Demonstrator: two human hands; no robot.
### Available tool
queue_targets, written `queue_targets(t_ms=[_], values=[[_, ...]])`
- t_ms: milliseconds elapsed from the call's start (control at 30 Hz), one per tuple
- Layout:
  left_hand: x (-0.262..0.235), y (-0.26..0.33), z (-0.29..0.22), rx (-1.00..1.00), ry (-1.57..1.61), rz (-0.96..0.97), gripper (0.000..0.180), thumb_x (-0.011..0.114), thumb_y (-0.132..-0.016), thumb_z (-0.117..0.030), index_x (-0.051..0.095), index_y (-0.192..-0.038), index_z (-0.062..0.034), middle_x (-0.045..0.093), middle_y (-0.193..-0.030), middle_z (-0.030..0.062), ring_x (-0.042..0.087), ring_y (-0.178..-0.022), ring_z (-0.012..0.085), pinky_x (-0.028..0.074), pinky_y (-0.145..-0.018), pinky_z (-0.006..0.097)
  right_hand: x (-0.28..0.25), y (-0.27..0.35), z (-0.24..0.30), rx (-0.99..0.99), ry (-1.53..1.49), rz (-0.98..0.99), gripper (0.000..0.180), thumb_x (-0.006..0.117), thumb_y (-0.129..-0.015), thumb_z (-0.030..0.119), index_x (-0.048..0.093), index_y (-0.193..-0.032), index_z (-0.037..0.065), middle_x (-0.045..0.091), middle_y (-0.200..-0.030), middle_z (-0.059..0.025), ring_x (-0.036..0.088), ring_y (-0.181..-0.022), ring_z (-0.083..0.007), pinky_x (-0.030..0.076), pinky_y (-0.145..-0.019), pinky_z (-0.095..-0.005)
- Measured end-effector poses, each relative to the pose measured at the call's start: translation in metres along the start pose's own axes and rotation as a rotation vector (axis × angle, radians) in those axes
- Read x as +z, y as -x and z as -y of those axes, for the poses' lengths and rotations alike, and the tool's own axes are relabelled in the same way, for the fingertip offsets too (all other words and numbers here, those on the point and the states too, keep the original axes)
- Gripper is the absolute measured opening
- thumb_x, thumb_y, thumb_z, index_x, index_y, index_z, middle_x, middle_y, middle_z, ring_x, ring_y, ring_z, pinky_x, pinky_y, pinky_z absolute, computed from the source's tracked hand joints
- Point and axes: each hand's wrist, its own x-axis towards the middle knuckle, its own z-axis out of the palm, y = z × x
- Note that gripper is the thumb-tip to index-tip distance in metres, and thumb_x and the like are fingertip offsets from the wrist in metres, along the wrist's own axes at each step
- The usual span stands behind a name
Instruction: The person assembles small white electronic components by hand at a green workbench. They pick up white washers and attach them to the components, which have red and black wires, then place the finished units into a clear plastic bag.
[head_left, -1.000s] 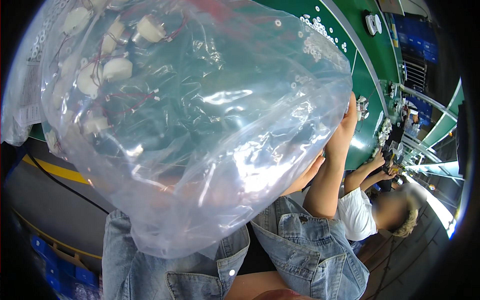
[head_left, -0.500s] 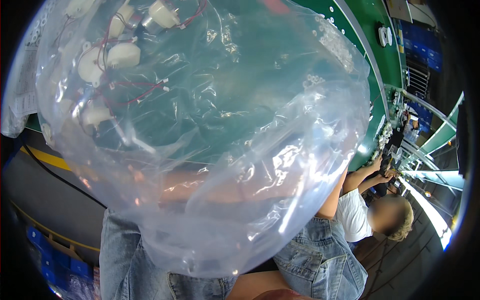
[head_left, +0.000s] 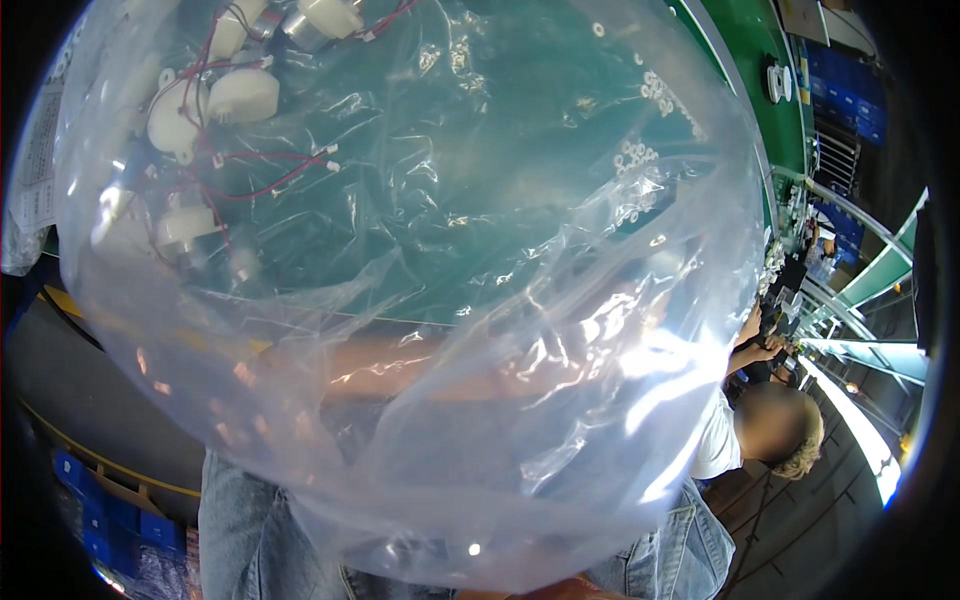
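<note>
A big, crinkled clear plastic bag [head_left: 480, 540] fills most of the view, close in front of me and over my lap. Through it show several white motor-like parts [head_left: 243, 97] with red and dark wires at the upper left. Whether these lie inside the bag or behind it, I cannot tell. A bare forearm [head_left: 390, 370] crosses hazily behind the film, just below the table's near edge. Blurred skin-coloured patches show near its left end. Plastic and glare hide the fingers of my left hand and my right hand, so their grip cannot be made out.
Small white rings [head_left: 635, 157] show through the film at the upper right. The green worktop [head_left: 735, 40] carries a white-and-black round part [head_left: 778, 80]. A co-worker in a white shirt [head_left: 714, 440] works on the right. Blue boxes [head_left: 105, 520] stand at the lower left.
The bag has spread toward both sides and downward, covering more of my jeans and of the worktop's right edge. Parts seen through it sit slightly higher in view.
</note>
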Motion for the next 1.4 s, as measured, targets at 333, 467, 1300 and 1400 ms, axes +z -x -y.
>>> queue_targets(t_ms=[333, 467, 1300, 1400], values=[[-0.002, -0.001, 0.002, 0.023, 0.067, -0.016, 0.017, 0.061, -0.093, -0.014, 0.055, -0.083, -0.0026, 0.060, -0.063, 0.0137, 0.060, -0.056, 0.0331, 0.047, -0.054, 0.043, 0.008, 0.007, -0.005, 0.051, -0.084, -0.125, 0.004, 0.056, -0.100, 0.005, 0.054, -0.101, 0.003, 0.055, -0.070, 0.0045, 0.037, -0.054, 0.0006, 0.026, -0.048, -0.0177], [-0.002, 0.000, 0.002, 0.034, 0.083, -0.029, 0.016, 0.061, -0.093, -0.014, 0.055, -0.083, -0.0025, 0.060, -0.063, 0.0137, 0.060, -0.056, 0.0332, 0.047, -0.054, 0.043, 0.012, 0.007, -0.005, 0.051, -0.098, -0.146, 0.003, 0.055, -0.098, 0.002, 0.053, -0.100, 0.004, 0.055, -0.070, 0.0042, 0.039, -0.055, 0.0006, 0.027, -0.049, -0.0176], [0.006, -0.004, 0.008, 0.051, 0.093, -0.058, 0.016, 0.061, -0.093, -0.014, 0.056, -0.083, -0.0019, 0.060, -0.064, 0.0138, 0.061, -0.057, 0.0335, 0.049, -0.055, 0.043, 0.015, -0.004, -0.018, -0.121, 0.348, -0.223, 0.015, 0.048, -0.088, -0.008, 0.049, -0.100, 0.001, 0.051, -0.080, -0.0012, 0.046, -0.068, -0.0108, 0.040, -0.065, -0.0203], [0.006, -0.002, 0.007, 0.067, 0.102, -0.054, 0.016, 0.061, -0.092, -0.013, 0.056, -0.083, -0.0018, 0.060, -0.064, 0.0138, 0.062, -0.057, 0.0335, 0.049, -0.055, 0.043, 0.021, 0.002, 0.005, -0.049, 0.408, -0.141, 0.016, 0.047, -0.088, -0.008, 0.046, -0.100, 0.001, 0.048, -0.077, -0.0040, 0.044, -0.066, -0.0127, 0.040, -0.061, -0.0256]])
